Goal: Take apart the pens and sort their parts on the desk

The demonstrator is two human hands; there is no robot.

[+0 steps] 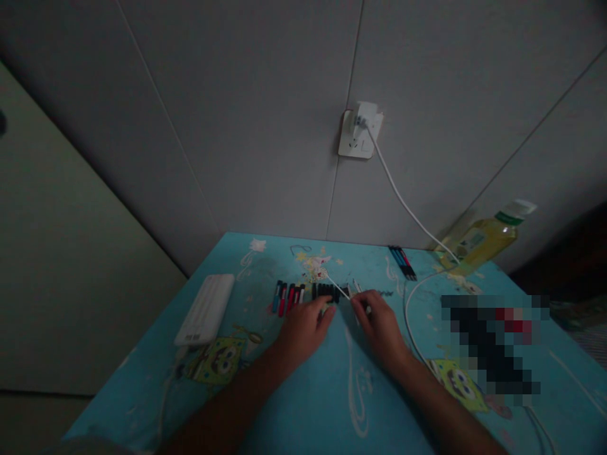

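Left hand (303,330), right hand (379,325) — fingertips at slim black caps (326,292).

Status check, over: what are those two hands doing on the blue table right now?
Left hand resting on the row of black pens. Right hand pinching a thin pen part, too dim to identify. White cable lies just right of the hands.

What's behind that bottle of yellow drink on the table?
Behind the bottle stands a plain grey wall. A white cable passes its base. The bottle covers the spot directly behind it.
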